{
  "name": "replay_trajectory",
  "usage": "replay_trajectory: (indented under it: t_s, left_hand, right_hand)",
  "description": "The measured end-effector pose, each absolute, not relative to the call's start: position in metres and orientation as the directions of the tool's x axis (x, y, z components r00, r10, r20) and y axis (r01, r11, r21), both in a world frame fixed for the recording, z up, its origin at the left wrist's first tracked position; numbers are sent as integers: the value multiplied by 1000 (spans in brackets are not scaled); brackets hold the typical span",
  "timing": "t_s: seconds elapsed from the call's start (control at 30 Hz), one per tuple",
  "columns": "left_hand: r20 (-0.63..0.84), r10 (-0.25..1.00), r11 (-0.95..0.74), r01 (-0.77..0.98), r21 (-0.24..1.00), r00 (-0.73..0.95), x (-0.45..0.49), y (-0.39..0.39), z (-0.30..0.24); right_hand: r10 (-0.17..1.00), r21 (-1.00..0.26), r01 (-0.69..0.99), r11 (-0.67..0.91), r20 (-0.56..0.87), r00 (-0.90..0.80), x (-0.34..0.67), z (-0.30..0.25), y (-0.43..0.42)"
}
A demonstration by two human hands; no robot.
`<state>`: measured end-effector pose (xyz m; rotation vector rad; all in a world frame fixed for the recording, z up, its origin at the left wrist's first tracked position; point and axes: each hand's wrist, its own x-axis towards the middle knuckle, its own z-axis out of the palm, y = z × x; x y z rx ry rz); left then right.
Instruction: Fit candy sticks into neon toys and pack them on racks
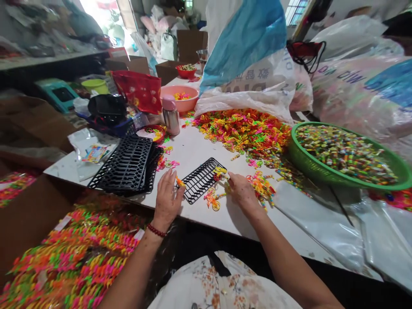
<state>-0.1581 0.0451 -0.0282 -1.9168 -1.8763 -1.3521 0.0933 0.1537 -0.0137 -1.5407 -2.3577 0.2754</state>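
Note:
A black plastic grid rack (200,181) lies flat on the table between my hands. My left hand (167,199) rests at its left end, fingers stretched out and thumb apart, beside a small orange plastic piece (180,183). At the rack's right end my right hand (243,192) is closed in a pinch at a small yellow plastic toy (219,171); its fingertips partly hide the grip. Just below the rack lies an orange toy bicycle (212,199) with a candy tube near it. More small toys and candy tubes (262,186) lie right of my right hand.
Black racks (128,163) are stacked at left. A colourful toy heap (247,128) spills from a large sack (247,64). A green basket (347,184) of candy tubes stands right, above clear plastic bags (322,219). A flask (170,116) stands behind; a filled box (71,257) is lower left.

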Motion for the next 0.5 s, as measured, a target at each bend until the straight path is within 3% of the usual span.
replay_trajectory:
  t_s: [0.07, 0.13, 0.2, 0.23, 0.33, 0.5]
  left_hand:
    - [663, 734, -234, 864, 447, -145, -157, 49, -28]
    - [652, 746, -237, 859, 453, -138, -156, 52, -29]
    - [634, 759, -236, 845, 480, -148, -156, 54, -29]
    - [624, 765, -233, 837, 494, -156, -156, 54, -29]
    - [593, 789, -227, 820, 525, -161, -158, 54, -27]
    - [561, 817, -234, 811, 536, -135, -163, 55, -22]
  right_hand:
    - [920, -484, 784, 389, 157, -359, 90, -16, 157]
    - [941, -730, 620, 288, 98, -323, 84, -18, 158]
    - [943, -942, 330, 64, -51, -328, 75, -19, 154]
    - [921, -981, 176, -77, -137, -365, 70, -19, 151]
    - [802, -909, -89, -408, -309, -511, 52, -19, 137]
    - [716, -808, -165, -566, -383, -583, 23, -24, 118]
